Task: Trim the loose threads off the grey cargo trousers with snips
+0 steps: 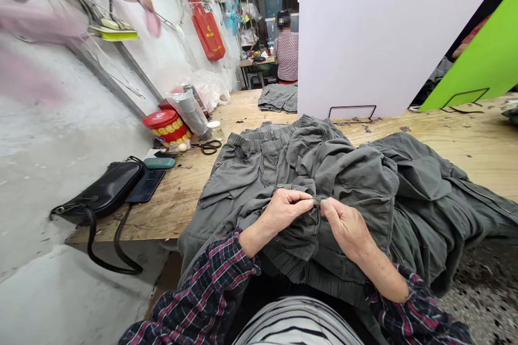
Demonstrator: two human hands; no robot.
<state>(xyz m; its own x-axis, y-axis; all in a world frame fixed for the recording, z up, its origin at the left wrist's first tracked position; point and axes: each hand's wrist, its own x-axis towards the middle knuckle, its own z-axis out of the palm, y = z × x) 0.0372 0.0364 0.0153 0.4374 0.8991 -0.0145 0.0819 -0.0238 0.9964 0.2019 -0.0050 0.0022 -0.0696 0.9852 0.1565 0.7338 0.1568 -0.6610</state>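
Pinching a small fold of the grey-green cargo trousers [343,172], your left hand [285,213] and right hand [343,229] grip the cloth between closed fingertips, almost touching; the trousers lie heaped on the plywood desk [477,167], with black scissors [208,146] well beyond.

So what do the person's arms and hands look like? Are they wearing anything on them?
The left sleeve and the right sleeve are the same dark navy plaid shirt, crossed by red and white lines. Both sleeves stop short of the wrists. The left hand and the right hand are bare, with no gloves. A black-and-white striped top shows closer in.
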